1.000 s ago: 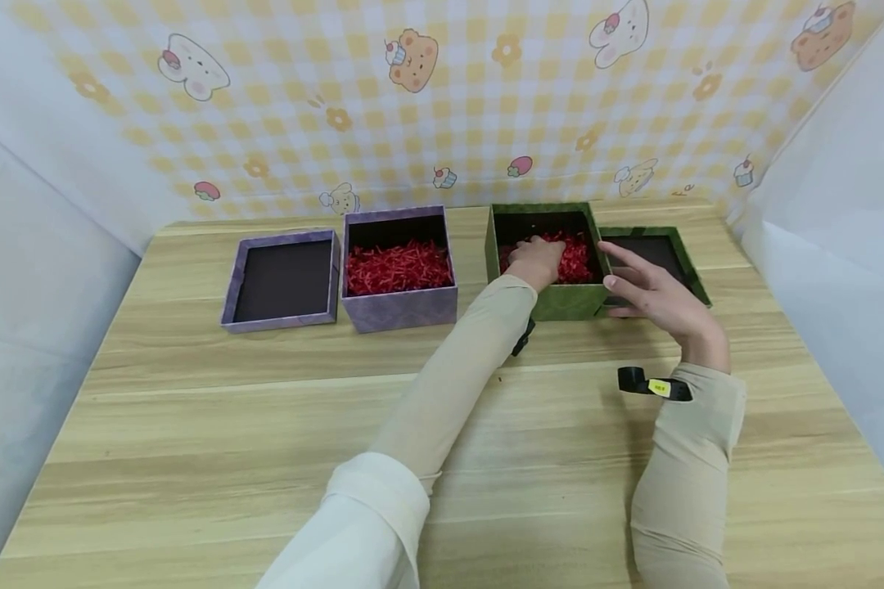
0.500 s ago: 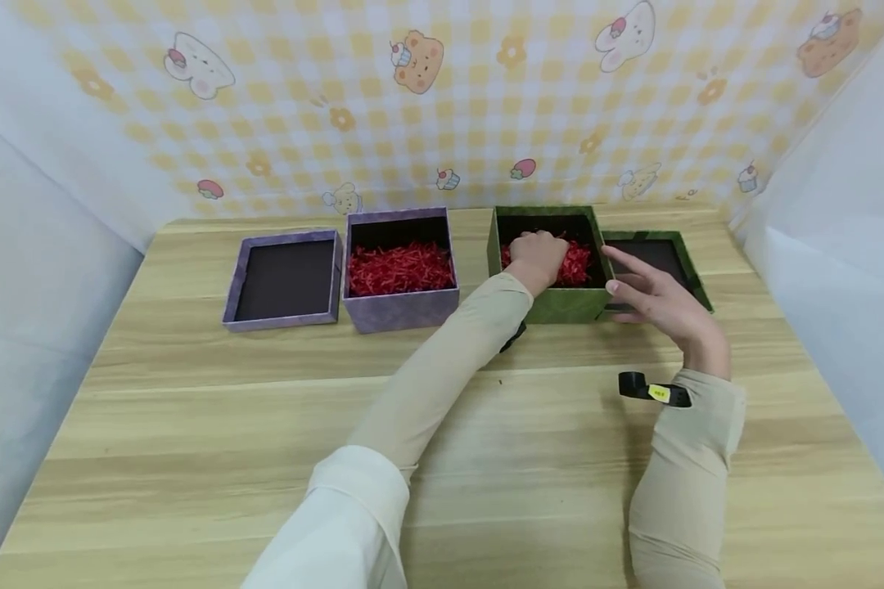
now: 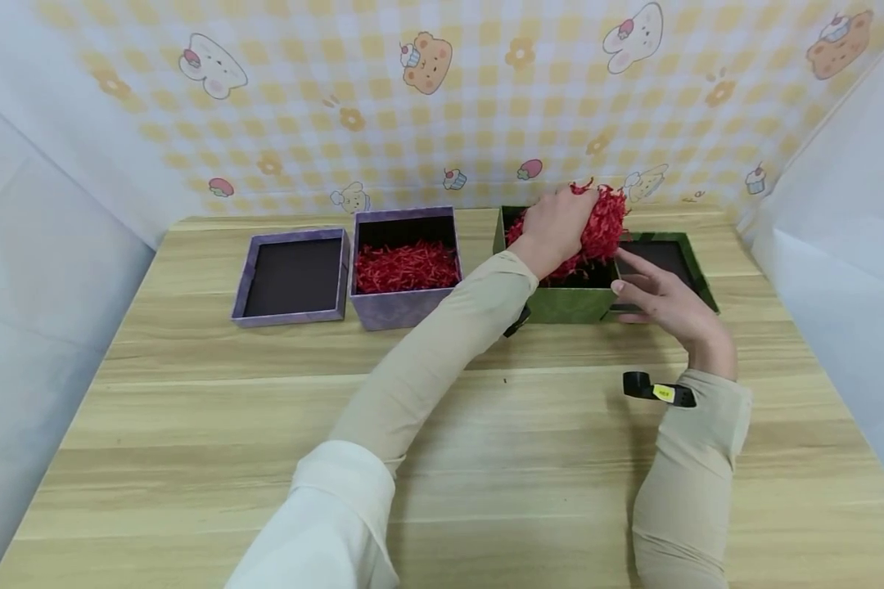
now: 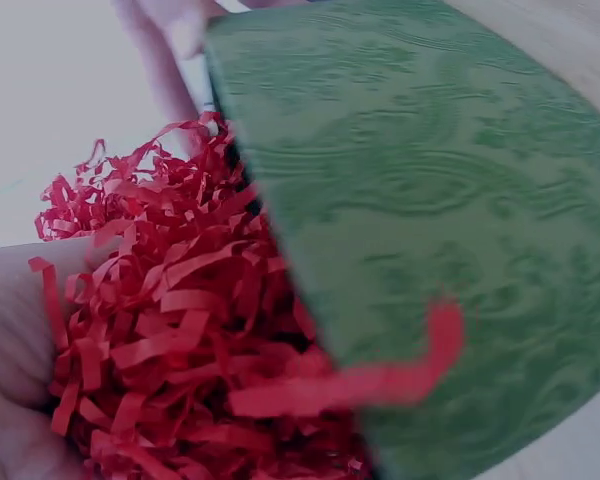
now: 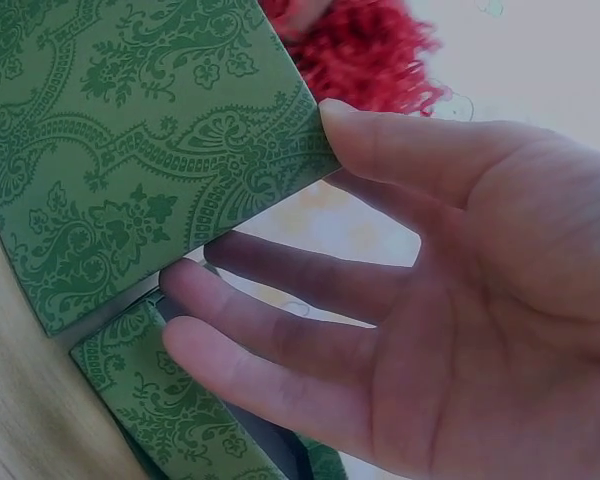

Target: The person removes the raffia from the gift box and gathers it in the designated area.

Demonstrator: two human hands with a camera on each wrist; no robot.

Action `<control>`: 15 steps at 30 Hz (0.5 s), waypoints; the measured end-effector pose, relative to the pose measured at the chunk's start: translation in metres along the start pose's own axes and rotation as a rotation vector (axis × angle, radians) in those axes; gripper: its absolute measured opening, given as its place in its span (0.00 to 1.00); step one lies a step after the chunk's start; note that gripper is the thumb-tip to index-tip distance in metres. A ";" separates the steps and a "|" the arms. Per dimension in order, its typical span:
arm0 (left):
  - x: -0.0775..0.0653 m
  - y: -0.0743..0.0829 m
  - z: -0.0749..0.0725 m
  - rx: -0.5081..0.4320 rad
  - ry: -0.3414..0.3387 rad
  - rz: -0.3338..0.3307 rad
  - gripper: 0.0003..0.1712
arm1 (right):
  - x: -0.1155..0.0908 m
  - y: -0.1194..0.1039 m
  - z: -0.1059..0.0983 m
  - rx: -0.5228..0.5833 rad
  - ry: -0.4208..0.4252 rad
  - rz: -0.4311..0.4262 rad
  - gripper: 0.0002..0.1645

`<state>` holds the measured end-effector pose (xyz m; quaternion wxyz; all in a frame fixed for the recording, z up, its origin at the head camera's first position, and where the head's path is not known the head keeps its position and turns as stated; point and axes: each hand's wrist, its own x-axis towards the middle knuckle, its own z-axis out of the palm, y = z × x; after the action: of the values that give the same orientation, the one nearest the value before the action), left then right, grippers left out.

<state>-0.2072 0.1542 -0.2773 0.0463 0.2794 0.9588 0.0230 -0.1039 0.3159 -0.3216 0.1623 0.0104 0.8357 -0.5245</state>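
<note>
My left hand (image 3: 556, 225) grips a clump of red shredded paper (image 3: 602, 225), lifted above the green box (image 3: 575, 305). In the left wrist view, the paper strands (image 4: 190, 340) spill beside the palm, and one blurred strand crosses the box's patterned green wall (image 4: 450, 190). Some more red shreds show inside the box under the hand. My right hand (image 3: 666, 303) rests at the box's front right corner. Its thumb touches the corner edge in the right wrist view, while the other fingers (image 5: 280, 320) extend fairly straight along the box's side, over the lid.
The green lid (image 3: 700, 274) lies hollow side up, right of the green box. On the left stand a purple box (image 3: 405, 311) with red shredded paper inside and its upturned purple lid (image 3: 290, 321). A patterned cloth (image 3: 471, 106) hangs behind the wooden table (image 3: 214, 425).
My left hand has closed on red shredded paper inside the green box and raised it above the rim, toward the right. The right hand stays at the box's corner.
</note>
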 end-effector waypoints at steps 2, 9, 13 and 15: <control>-0.002 0.002 -0.005 0.015 0.006 0.010 0.31 | 0.001 0.001 0.000 0.003 0.006 0.005 0.43; -0.016 0.002 -0.025 0.017 0.034 0.047 0.29 | 0.002 0.002 0.001 0.004 0.003 0.032 0.47; -0.028 0.003 -0.037 0.020 0.077 0.106 0.29 | 0.002 0.002 0.000 0.005 0.017 0.026 0.44; -0.036 0.003 -0.042 0.022 0.105 0.141 0.29 | 0.002 0.002 0.000 0.009 0.023 0.025 0.43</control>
<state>-0.1798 0.1363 -0.2327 -0.0087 0.3453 0.9380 0.0301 -0.1053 0.3169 -0.3238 0.1590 0.0276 0.8349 -0.5262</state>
